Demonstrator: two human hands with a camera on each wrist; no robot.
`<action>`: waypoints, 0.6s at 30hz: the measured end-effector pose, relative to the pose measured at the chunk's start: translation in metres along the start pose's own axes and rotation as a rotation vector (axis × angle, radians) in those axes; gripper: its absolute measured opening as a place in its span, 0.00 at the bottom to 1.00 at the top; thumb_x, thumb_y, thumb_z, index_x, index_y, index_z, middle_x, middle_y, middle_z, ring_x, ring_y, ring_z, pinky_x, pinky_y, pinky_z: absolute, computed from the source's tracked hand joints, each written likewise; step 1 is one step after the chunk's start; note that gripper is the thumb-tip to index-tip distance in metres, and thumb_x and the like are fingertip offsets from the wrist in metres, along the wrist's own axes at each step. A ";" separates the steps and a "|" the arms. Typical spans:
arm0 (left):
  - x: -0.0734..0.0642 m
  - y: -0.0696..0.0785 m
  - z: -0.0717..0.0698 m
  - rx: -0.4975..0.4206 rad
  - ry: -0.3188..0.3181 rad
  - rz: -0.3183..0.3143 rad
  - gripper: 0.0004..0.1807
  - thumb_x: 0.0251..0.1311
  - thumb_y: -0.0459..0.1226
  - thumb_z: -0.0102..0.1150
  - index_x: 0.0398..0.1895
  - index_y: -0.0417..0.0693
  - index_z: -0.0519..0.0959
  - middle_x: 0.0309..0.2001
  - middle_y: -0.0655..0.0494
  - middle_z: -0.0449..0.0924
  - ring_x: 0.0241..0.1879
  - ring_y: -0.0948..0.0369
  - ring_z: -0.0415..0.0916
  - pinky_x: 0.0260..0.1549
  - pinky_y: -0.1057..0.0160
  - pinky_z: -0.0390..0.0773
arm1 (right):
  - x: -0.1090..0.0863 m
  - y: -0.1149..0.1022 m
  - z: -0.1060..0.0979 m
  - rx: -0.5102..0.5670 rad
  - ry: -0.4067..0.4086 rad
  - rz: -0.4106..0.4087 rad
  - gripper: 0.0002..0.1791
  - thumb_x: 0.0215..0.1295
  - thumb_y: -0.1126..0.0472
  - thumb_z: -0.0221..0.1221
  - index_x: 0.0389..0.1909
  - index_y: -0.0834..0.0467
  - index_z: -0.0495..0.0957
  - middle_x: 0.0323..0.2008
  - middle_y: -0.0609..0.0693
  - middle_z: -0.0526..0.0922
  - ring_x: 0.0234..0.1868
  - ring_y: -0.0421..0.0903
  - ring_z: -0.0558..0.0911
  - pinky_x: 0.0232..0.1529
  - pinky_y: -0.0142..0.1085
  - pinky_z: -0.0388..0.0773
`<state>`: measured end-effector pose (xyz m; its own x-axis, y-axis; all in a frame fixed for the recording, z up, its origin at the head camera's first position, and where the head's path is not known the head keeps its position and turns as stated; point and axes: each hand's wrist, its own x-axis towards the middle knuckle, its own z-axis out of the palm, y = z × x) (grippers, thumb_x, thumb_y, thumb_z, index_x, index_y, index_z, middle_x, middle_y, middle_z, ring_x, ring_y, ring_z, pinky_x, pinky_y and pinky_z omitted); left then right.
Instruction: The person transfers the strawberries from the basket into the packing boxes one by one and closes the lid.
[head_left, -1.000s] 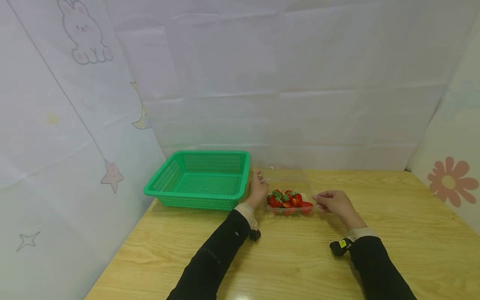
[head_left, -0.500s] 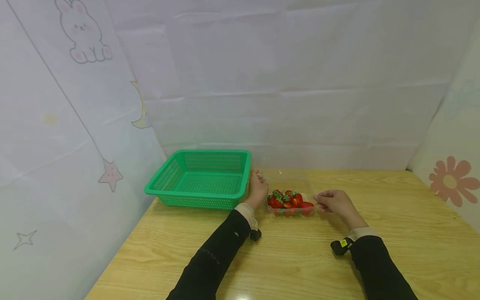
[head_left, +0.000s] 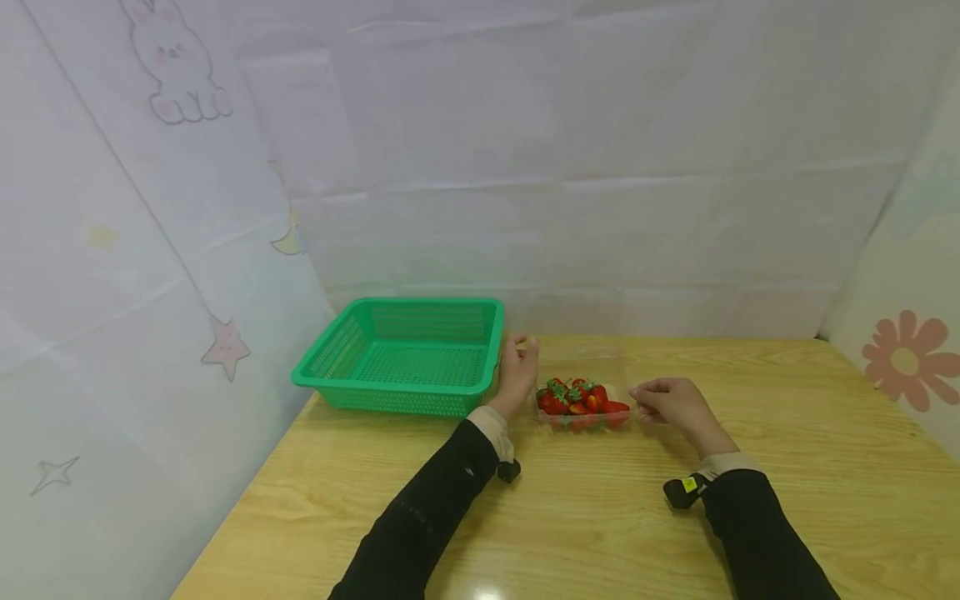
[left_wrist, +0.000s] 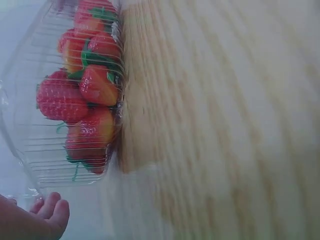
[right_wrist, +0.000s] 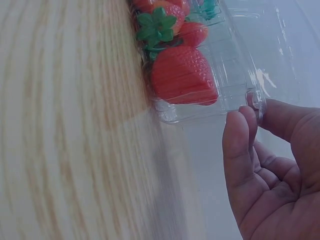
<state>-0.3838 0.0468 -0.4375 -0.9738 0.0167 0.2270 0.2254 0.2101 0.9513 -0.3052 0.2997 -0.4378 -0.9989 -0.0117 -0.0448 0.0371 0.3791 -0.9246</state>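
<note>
A clear plastic clamshell box [right_wrist: 232, 82] holds several red strawberries [head_left: 577, 398] with green leaves, on the table in the middle of the head view. Its hinged lid stands raised at the back; being transparent, its exact angle is hard to make out. My right hand [head_left: 673, 406] pinches the box's rim at the right between thumb and index finger, plainly seen in the right wrist view. At the left, between box and green basket [head_left: 360, 388], my left hand [head_left: 516, 377] has loosely bent fingers near the box corner. In the left wrist view its fingertips [left_wrist: 60, 212] appear apart from the plastic.
The green mesh basket, with no contents visible, stands at the back left, close to my left hand. A light wooden table [head_left: 570, 517] extends to the front and right. White printed sheets [head_left: 465, 150] hang behind and at both sides.
My left fingers have loosened and risen slightly from the box's left edge. The lid's glints have shifted, so its angle seems changed. My right hand keeps its pinch on the rim.
</note>
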 end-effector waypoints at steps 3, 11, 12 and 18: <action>-0.004 0.004 -0.002 0.002 -0.024 0.006 0.24 0.77 0.49 0.38 0.63 0.41 0.64 0.39 0.50 0.71 0.32 0.57 0.70 0.32 0.58 0.71 | 0.000 -0.001 -0.001 0.002 0.000 0.000 0.26 0.72 0.55 0.57 0.54 0.75 0.72 0.34 0.55 0.82 0.35 0.50 0.83 0.38 0.40 0.83; -0.016 0.009 -0.008 0.004 -0.054 -0.005 0.32 0.76 0.55 0.29 0.66 0.38 0.61 0.60 0.37 0.67 0.60 0.42 0.67 0.57 0.45 0.67 | 0.000 -0.001 -0.002 0.006 -0.005 0.006 0.26 0.72 0.54 0.57 0.55 0.75 0.72 0.34 0.55 0.82 0.35 0.50 0.84 0.38 0.40 0.83; -0.017 0.010 -0.009 -0.004 -0.051 -0.003 0.33 0.76 0.56 0.28 0.65 0.37 0.61 0.62 0.37 0.65 0.62 0.42 0.64 0.59 0.45 0.66 | 0.000 -0.001 -0.002 0.006 -0.007 0.005 0.26 0.72 0.55 0.57 0.55 0.76 0.72 0.34 0.55 0.82 0.35 0.50 0.84 0.38 0.40 0.83; -0.023 0.014 -0.013 -0.014 -0.054 0.012 0.36 0.74 0.60 0.27 0.58 0.34 0.63 0.50 0.40 0.66 0.53 0.43 0.67 0.53 0.46 0.67 | 0.000 -0.001 -0.001 0.005 -0.011 0.001 0.25 0.72 0.55 0.56 0.55 0.76 0.72 0.34 0.55 0.82 0.34 0.50 0.84 0.38 0.40 0.83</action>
<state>-0.3580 0.0367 -0.4265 -0.9711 0.0723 0.2275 0.2374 0.1959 0.9515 -0.3051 0.3007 -0.4365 -0.9985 -0.0217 -0.0504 0.0386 0.3740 -0.9266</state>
